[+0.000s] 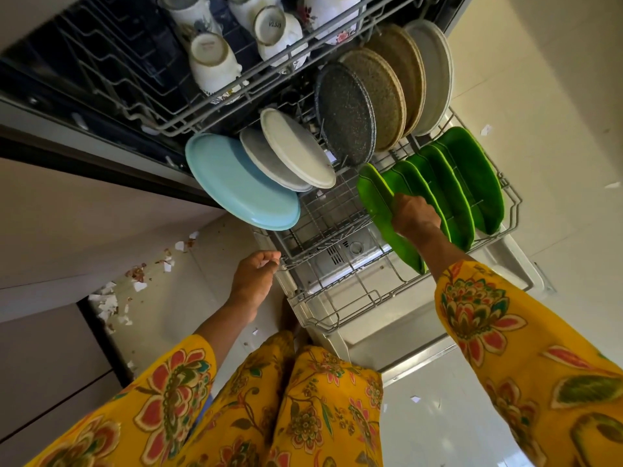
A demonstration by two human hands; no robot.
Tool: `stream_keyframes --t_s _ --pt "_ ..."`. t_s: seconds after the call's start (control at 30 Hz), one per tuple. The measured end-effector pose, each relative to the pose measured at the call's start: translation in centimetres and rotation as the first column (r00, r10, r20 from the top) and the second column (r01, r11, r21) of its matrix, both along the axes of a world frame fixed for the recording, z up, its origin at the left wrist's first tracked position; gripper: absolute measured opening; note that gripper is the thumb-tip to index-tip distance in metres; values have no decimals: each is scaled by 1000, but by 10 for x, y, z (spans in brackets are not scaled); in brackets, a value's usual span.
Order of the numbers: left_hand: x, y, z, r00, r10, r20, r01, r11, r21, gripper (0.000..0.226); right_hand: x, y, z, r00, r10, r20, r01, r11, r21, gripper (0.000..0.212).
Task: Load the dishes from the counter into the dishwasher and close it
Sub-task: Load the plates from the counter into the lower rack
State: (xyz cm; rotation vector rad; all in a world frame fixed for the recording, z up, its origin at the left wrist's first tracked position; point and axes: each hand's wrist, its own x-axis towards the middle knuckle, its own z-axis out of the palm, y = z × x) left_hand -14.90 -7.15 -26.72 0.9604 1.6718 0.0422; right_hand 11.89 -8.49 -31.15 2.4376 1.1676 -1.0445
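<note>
Down over the pulled-out lower rack (340,298) of the dishwasher, the right hand (416,215) grips the top edge of the nearest green plate (377,203), fingers curled over its rim; the plate stands on edge in the rack, tilted. Just beyond that hand, four more green plates (472,183) stand in the same row, close behind one another. Farther from the hand, a second row holds a dark speckled plate (345,112), two brown speckled plates (387,92) and a white plate (435,72).

The left hand (256,271) sits at the rack's left edge, its fingers curled against the wire rim there; whether they actually close around the wire cannot be told. Just above this hand a light blue plate (239,183) leans in the rack, and behind it lean two grey-white plates (293,153).

Beyond both hands, the upper rack (202,116) carries white cups (212,62) set upside down. Below the hands the open dishwasher door (404,335) lies flat. To the left of the left hand, scraps of paper (111,298) lie on the floor.
</note>
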Motion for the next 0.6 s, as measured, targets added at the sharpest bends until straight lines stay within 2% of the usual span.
stream_keyframes --t_s 0.2,0.37,0.5,0.6 --pt "-1 -2 0 1000 22 -8 -22 1000 -19 23 6 6 4 1000 29 10 -29 1000 0 34" --pt "2 -2 0 1000 13 -8 -14 999 -33 25 7 17 10 991 127 51 -126 992 -32 39" --pt "6 -2 0 999 31 9 -30 999 -45 27 4 17 5 998 52 44 -51 998 -34 38" --pt "7 0 -2 999 35 12 -35 998 -50 27 4 15 1 997 61 43 -60 998 -35 38"
